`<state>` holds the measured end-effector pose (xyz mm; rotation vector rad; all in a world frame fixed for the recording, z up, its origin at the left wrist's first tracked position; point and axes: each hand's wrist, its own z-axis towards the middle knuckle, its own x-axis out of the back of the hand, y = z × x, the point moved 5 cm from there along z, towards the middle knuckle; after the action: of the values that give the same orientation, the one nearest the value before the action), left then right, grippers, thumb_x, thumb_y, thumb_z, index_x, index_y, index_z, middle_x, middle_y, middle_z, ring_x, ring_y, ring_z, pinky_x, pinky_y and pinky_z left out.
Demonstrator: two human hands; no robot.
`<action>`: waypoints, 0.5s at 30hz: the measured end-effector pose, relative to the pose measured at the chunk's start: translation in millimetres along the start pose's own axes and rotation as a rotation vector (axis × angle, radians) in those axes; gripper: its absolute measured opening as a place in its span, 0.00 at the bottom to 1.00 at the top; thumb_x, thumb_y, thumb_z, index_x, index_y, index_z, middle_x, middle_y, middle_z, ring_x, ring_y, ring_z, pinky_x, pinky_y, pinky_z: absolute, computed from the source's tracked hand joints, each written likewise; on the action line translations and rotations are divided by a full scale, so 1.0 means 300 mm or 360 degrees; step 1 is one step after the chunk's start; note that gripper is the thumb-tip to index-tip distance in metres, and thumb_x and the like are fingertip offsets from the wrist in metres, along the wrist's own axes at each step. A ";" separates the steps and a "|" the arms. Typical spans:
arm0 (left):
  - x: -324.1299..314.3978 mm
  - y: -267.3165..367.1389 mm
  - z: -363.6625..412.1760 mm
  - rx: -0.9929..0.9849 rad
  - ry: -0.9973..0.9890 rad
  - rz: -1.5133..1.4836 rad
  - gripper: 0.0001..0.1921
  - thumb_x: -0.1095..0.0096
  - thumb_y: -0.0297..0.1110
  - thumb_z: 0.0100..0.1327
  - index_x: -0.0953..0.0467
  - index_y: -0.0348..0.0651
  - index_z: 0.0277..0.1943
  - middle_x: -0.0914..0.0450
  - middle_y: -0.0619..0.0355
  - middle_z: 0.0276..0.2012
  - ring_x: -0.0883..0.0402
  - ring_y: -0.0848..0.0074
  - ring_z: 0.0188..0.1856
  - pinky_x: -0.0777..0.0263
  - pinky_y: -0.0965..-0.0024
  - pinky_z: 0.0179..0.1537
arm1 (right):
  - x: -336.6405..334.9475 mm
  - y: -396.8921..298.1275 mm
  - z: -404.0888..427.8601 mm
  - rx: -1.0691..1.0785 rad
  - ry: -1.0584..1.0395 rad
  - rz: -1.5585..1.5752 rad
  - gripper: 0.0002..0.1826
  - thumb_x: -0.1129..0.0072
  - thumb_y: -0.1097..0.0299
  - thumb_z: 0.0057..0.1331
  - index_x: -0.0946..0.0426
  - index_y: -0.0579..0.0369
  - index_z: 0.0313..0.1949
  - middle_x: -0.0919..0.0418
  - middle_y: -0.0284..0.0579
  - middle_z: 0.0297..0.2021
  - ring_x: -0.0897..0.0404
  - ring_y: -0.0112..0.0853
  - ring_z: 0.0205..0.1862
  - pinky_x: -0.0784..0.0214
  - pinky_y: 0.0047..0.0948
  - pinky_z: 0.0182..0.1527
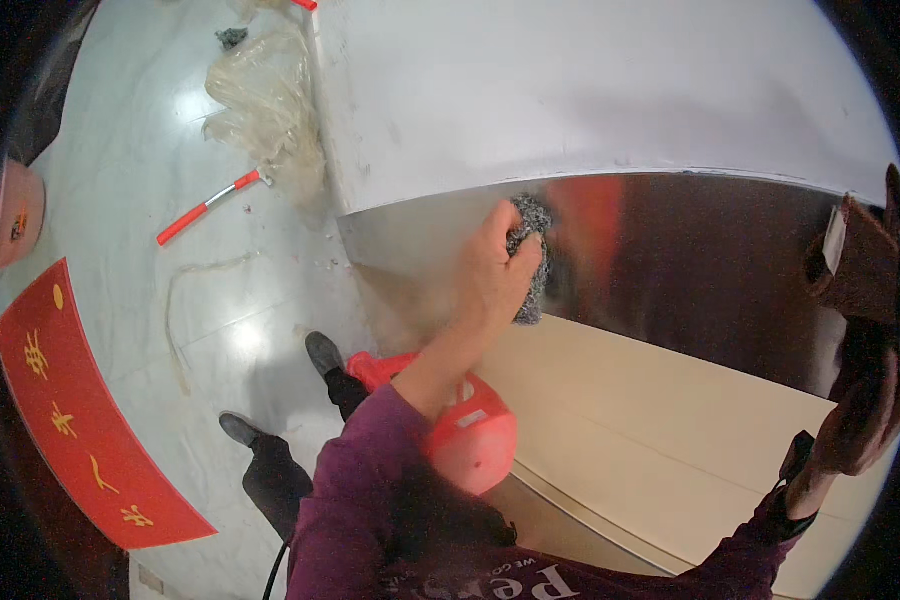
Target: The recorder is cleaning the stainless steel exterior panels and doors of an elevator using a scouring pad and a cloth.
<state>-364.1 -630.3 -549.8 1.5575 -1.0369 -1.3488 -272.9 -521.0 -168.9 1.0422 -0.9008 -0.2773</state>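
Observation:
My left hand [495, 262] grips a long pad of grey steel wool [529, 292]. The pad lies against a glossy dark metal panel [682, 255] under the edge of a white surface [570, 90], and the hand is slightly blurred. At the far right, my right hand [862, 420] is by the end of the panel; its fingers are in shadow, and what they touch is unclear. Just beyond them sits a folded brown cloth [859, 255]. Under my left forearm is a red plastic vessel [476, 450], partly hidden by the arm.
Pale tiled floor [270, 330] holds a red-handled scraper [210, 206], a crumpled clear plastic bag [270, 97], another steel wool clump [232, 37] and a thin pale strip [171, 315]. A pink bucket [22, 217] and red banner [97, 427] are left. Cream cabinet fronts [645, 427] run below the panel.

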 end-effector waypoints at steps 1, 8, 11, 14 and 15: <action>0.001 -0.012 0.008 0.0153 0.0009 0.0020 0.08 0.49 0.30 0.48 0.37 0.35 0.28 0.33 0.51 0.19 0.35 0.74 0.23 0.37 0.70 0.28 | 0.008 -0.004 0.001 0.0047 0.0016 -0.0044 0.15 0.48 0.76 0.55 0.31 0.68 0.43 0.26 0.47 0.41 0.30 0.41 0.46 0.34 0.31 0.46; -0.013 0.058 0.064 -0.0048 -0.0049 0.0182 0.09 0.49 0.30 0.48 0.36 0.35 0.31 0.32 0.49 0.20 0.33 0.74 0.24 0.36 0.68 0.29 | 0.016 -0.091 0.111 0.0222 -0.0016 -0.0010 0.14 0.50 0.78 0.55 0.31 0.67 0.42 0.27 0.48 0.42 0.31 0.42 0.47 0.36 0.34 0.48; 0.031 0.037 0.138 0.0067 -0.0069 0.0071 0.10 0.48 0.31 0.49 0.36 0.36 0.32 0.31 0.50 0.22 0.31 0.73 0.26 0.36 0.68 0.30 | 0.030 -0.167 0.188 0.0355 -0.0048 -0.0078 0.15 0.50 0.80 0.52 0.32 0.71 0.41 0.33 0.61 0.45 0.30 0.45 0.46 0.36 0.37 0.48; 0.129 -0.085 0.135 0.0068 0.0095 0.0173 0.09 0.48 0.30 0.49 0.36 0.36 0.32 0.30 0.52 0.22 0.31 0.74 0.26 0.36 0.69 0.31 | -0.010 -0.239 0.207 0.0232 -0.0013 -0.0118 0.14 0.52 0.75 0.54 0.29 0.58 0.41 0.30 0.50 0.45 0.32 0.43 0.48 0.42 0.37 0.51; 0.112 -0.105 0.127 -0.0085 0.0163 0.0207 0.09 0.48 0.30 0.49 0.36 0.36 0.32 0.30 0.53 0.23 0.31 0.74 0.27 0.36 0.71 0.31 | -0.016 -0.253 0.206 0.0300 -0.0069 -0.0170 0.15 0.52 0.76 0.55 0.31 0.59 0.45 0.32 0.50 0.46 0.33 0.43 0.50 0.43 0.37 0.52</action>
<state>-396.7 -653.7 -594.1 1.4780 -1.0128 -1.1866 -307.1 -595.4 -222.5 1.2653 -0.9249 -0.3097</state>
